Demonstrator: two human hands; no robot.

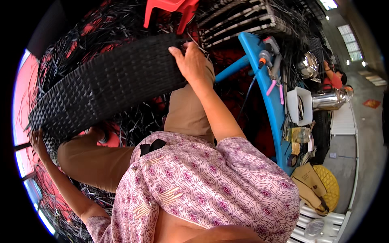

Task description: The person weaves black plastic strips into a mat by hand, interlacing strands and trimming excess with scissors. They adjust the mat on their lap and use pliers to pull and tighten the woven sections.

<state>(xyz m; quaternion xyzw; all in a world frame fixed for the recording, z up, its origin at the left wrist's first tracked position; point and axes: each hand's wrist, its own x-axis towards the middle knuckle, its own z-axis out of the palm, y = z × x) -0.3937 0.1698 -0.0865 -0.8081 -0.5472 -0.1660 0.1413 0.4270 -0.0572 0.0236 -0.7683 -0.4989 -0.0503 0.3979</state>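
Observation:
A long, curved panel of black woven plastic strips [107, 81] lies across in front of my knees, its left end lower than its right. My right hand [190, 60] grips the panel's right end, thumb and fingers bent at its edge. At the far lower left corner, my left hand [37, 142] holds the other end; some of its fingers are hidden or small in the view. Loose black strips [137, 121] lie tangled under and around the panel.
A red plastic stool [170, 6] stands beyond the panel. To the right, a blue bench [265, 89] carries pliers with pink handles [274, 87], a power tool [264, 56], a white container [299, 106] and a glass jar [300, 135]. A striped woven frame [239, 24] stands behind. Another person [334, 79] sits far right.

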